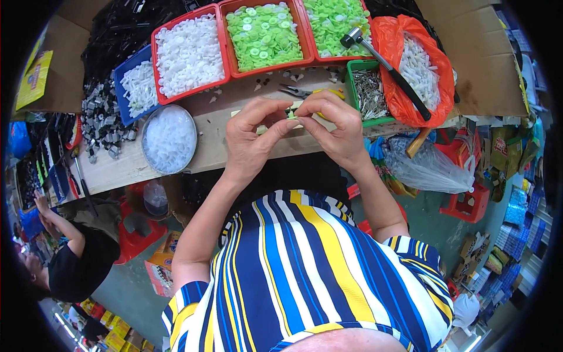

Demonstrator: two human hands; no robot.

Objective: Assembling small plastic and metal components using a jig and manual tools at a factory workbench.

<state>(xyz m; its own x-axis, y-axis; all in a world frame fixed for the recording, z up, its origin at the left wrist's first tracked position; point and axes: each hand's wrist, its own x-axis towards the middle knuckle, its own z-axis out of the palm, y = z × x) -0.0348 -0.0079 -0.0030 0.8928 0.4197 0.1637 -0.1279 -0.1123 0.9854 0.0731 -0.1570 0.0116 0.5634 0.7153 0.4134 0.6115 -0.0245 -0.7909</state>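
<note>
Green small part (291, 113), mostly hidden, is pinched between both hands: left (251, 138), right (334, 126).

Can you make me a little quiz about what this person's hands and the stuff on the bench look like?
1. True or false: the left hand and right hand are pinching one small part together.
2. Which colour are the pieces in the middle red tray? A) green B) blue C) black
3. Fill in: the hammer lies across the orange ____.

Key: 1 true; 2 A; 3 bag.
</note>
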